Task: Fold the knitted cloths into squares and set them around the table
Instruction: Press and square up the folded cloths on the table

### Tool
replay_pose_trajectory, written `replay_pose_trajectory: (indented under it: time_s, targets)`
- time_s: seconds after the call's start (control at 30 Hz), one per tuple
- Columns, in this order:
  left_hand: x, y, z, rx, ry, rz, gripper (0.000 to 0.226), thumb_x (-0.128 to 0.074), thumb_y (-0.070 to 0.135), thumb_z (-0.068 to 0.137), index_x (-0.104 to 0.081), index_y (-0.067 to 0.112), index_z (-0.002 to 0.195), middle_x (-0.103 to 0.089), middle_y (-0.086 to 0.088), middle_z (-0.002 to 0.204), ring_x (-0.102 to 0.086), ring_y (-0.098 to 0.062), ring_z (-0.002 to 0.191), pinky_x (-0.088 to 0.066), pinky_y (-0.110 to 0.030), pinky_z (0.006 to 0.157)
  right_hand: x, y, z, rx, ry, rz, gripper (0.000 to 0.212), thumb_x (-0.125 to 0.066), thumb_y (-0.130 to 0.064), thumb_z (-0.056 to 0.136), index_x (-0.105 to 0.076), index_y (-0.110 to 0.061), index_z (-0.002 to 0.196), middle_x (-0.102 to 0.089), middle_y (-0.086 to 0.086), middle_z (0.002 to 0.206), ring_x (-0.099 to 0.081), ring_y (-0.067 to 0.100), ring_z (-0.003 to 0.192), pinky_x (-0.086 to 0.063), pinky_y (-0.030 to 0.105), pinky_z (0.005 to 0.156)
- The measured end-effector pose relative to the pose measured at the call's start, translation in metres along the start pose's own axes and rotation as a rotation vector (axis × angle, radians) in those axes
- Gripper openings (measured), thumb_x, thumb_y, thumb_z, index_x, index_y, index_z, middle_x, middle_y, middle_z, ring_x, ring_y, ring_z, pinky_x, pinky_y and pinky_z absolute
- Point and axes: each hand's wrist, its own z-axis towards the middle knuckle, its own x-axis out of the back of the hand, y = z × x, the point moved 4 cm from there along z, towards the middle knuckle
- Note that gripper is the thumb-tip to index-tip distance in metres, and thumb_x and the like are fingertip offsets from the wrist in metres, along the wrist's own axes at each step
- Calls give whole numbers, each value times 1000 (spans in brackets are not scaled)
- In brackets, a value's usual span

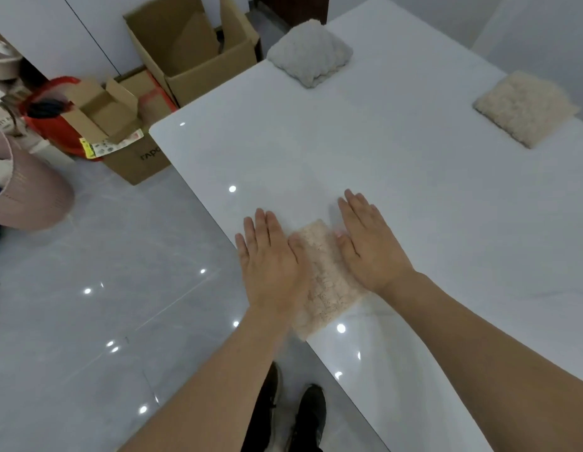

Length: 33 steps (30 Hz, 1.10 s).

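A folded pale pink knitted cloth (326, 278) lies at the near edge of the white table (316, 151). My left hand (270, 262) lies flat with straight fingers over the cloth's left side, by the table edge. My right hand (370, 246) presses flat on its right side. Both palms face down, and only the middle strip of the cloth shows between them. A folded grey knitted cloth (311, 53) sits at the far left corner. A folded beige knitted cloth (525, 107) rests toward the far right.
Open cardboard boxes (186, 50) stand on the floor beyond the table's left edge, beside a red bucket (52, 102). A pink ribbed bin (26, 190) is at the far left. My dark shoes (293, 415) stand on the glossy grey floor below the table edge.
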Motion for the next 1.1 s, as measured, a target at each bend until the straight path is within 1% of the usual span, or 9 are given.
replay_pose_trajectory:
  time_s: [0.07, 0.23, 0.33, 0.53, 0.7, 0.8, 0.93, 1.0, 1.1]
  targets:
    - [10, 9, 23, -192, -48, 127, 78, 2, 47, 93, -13, 4, 156, -11, -12, 166, -2, -27, 154, 4, -41, 124, 17, -4, 5, -74, 34, -29, 61, -18, -38, 102, -9, -7, 153, 0, 7, 162, 5, 19, 149, 5, 32, 120]
    - [30, 23, 82, -626, -94, 364, 71, -7, 43, 99, -20, 1, 155, -20, -16, 163, -12, -31, 152, -8, -44, 124, 42, -8, 23, -246, 69, -101, 62, -23, -32, 102, -2, -4, 153, 5, 12, 162, 8, 24, 149, 6, 36, 121]
    - [41, 34, 121, -766, -90, 389, 67, -14, 40, 102, -26, -1, 153, -25, -18, 161, -19, -33, 150, -18, -46, 123, 46, -14, 36, -368, 78, -78, 63, -21, -34, 102, 0, -4, 153, 7, 12, 161, 9, 24, 149, 7, 36, 120]
    - [52, 64, 186, -992, -106, 431, 66, -20, 39, 101, -28, -3, 152, -26, -20, 160, -20, -34, 150, -19, -47, 122, 59, -22, 72, -489, 63, -37, 64, -20, -35, 103, 5, -6, 153, 14, 8, 161, 16, 21, 148, 10, 34, 120]
    - [58, 86, 224, -1120, -70, 461, 65, -24, 37, 101, -28, -4, 152, -25, -21, 160, -20, -35, 150, -19, -48, 122, 74, -6, 94, -576, 84, -66, 63, -16, -35, 102, 7, -5, 153, 15, 10, 161, 15, 22, 148, 9, 35, 120]
    - [52, 90, 245, -1170, -84, 476, 65, -24, 37, 101, -26, -3, 153, -23, -20, 161, -17, -33, 151, -18, -47, 123, 72, 0, 108, -605, 111, -84, 69, -2, -42, 95, 6, -5, 153, 14, 11, 161, 14, 23, 148, 10, 35, 120]
    - [44, 89, 286, -1206, -134, 450, 66, -20, 39, 101, -26, -1, 153, -23, -18, 162, -17, -32, 151, -21, -47, 122, 61, 1, 143, -678, 104, -59, 64, -15, -37, 102, 4, -4, 153, 13, 11, 161, 13, 24, 148, 9, 36, 120]
    - [42, 82, 314, -1231, -140, 445, 67, -18, 40, 101, -24, 0, 153, -21, -17, 163, -15, -31, 152, -19, -47, 122, 55, -2, 169, -695, 121, -53, 68, -7, -42, 98, 3, -3, 153, 11, 12, 161, 12, 24, 149, 8, 36, 120]
    - [41, 72, 356, -1237, -162, 429, 67, -19, 41, 101, -21, 0, 154, -18, -16, 163, -12, -30, 152, -15, -45, 124, 43, -3, 208, -706, 136, 4, 83, 11, -48, 83, 4, -5, 153, 12, 9, 161, 12, 22, 149, 10, 33, 119]
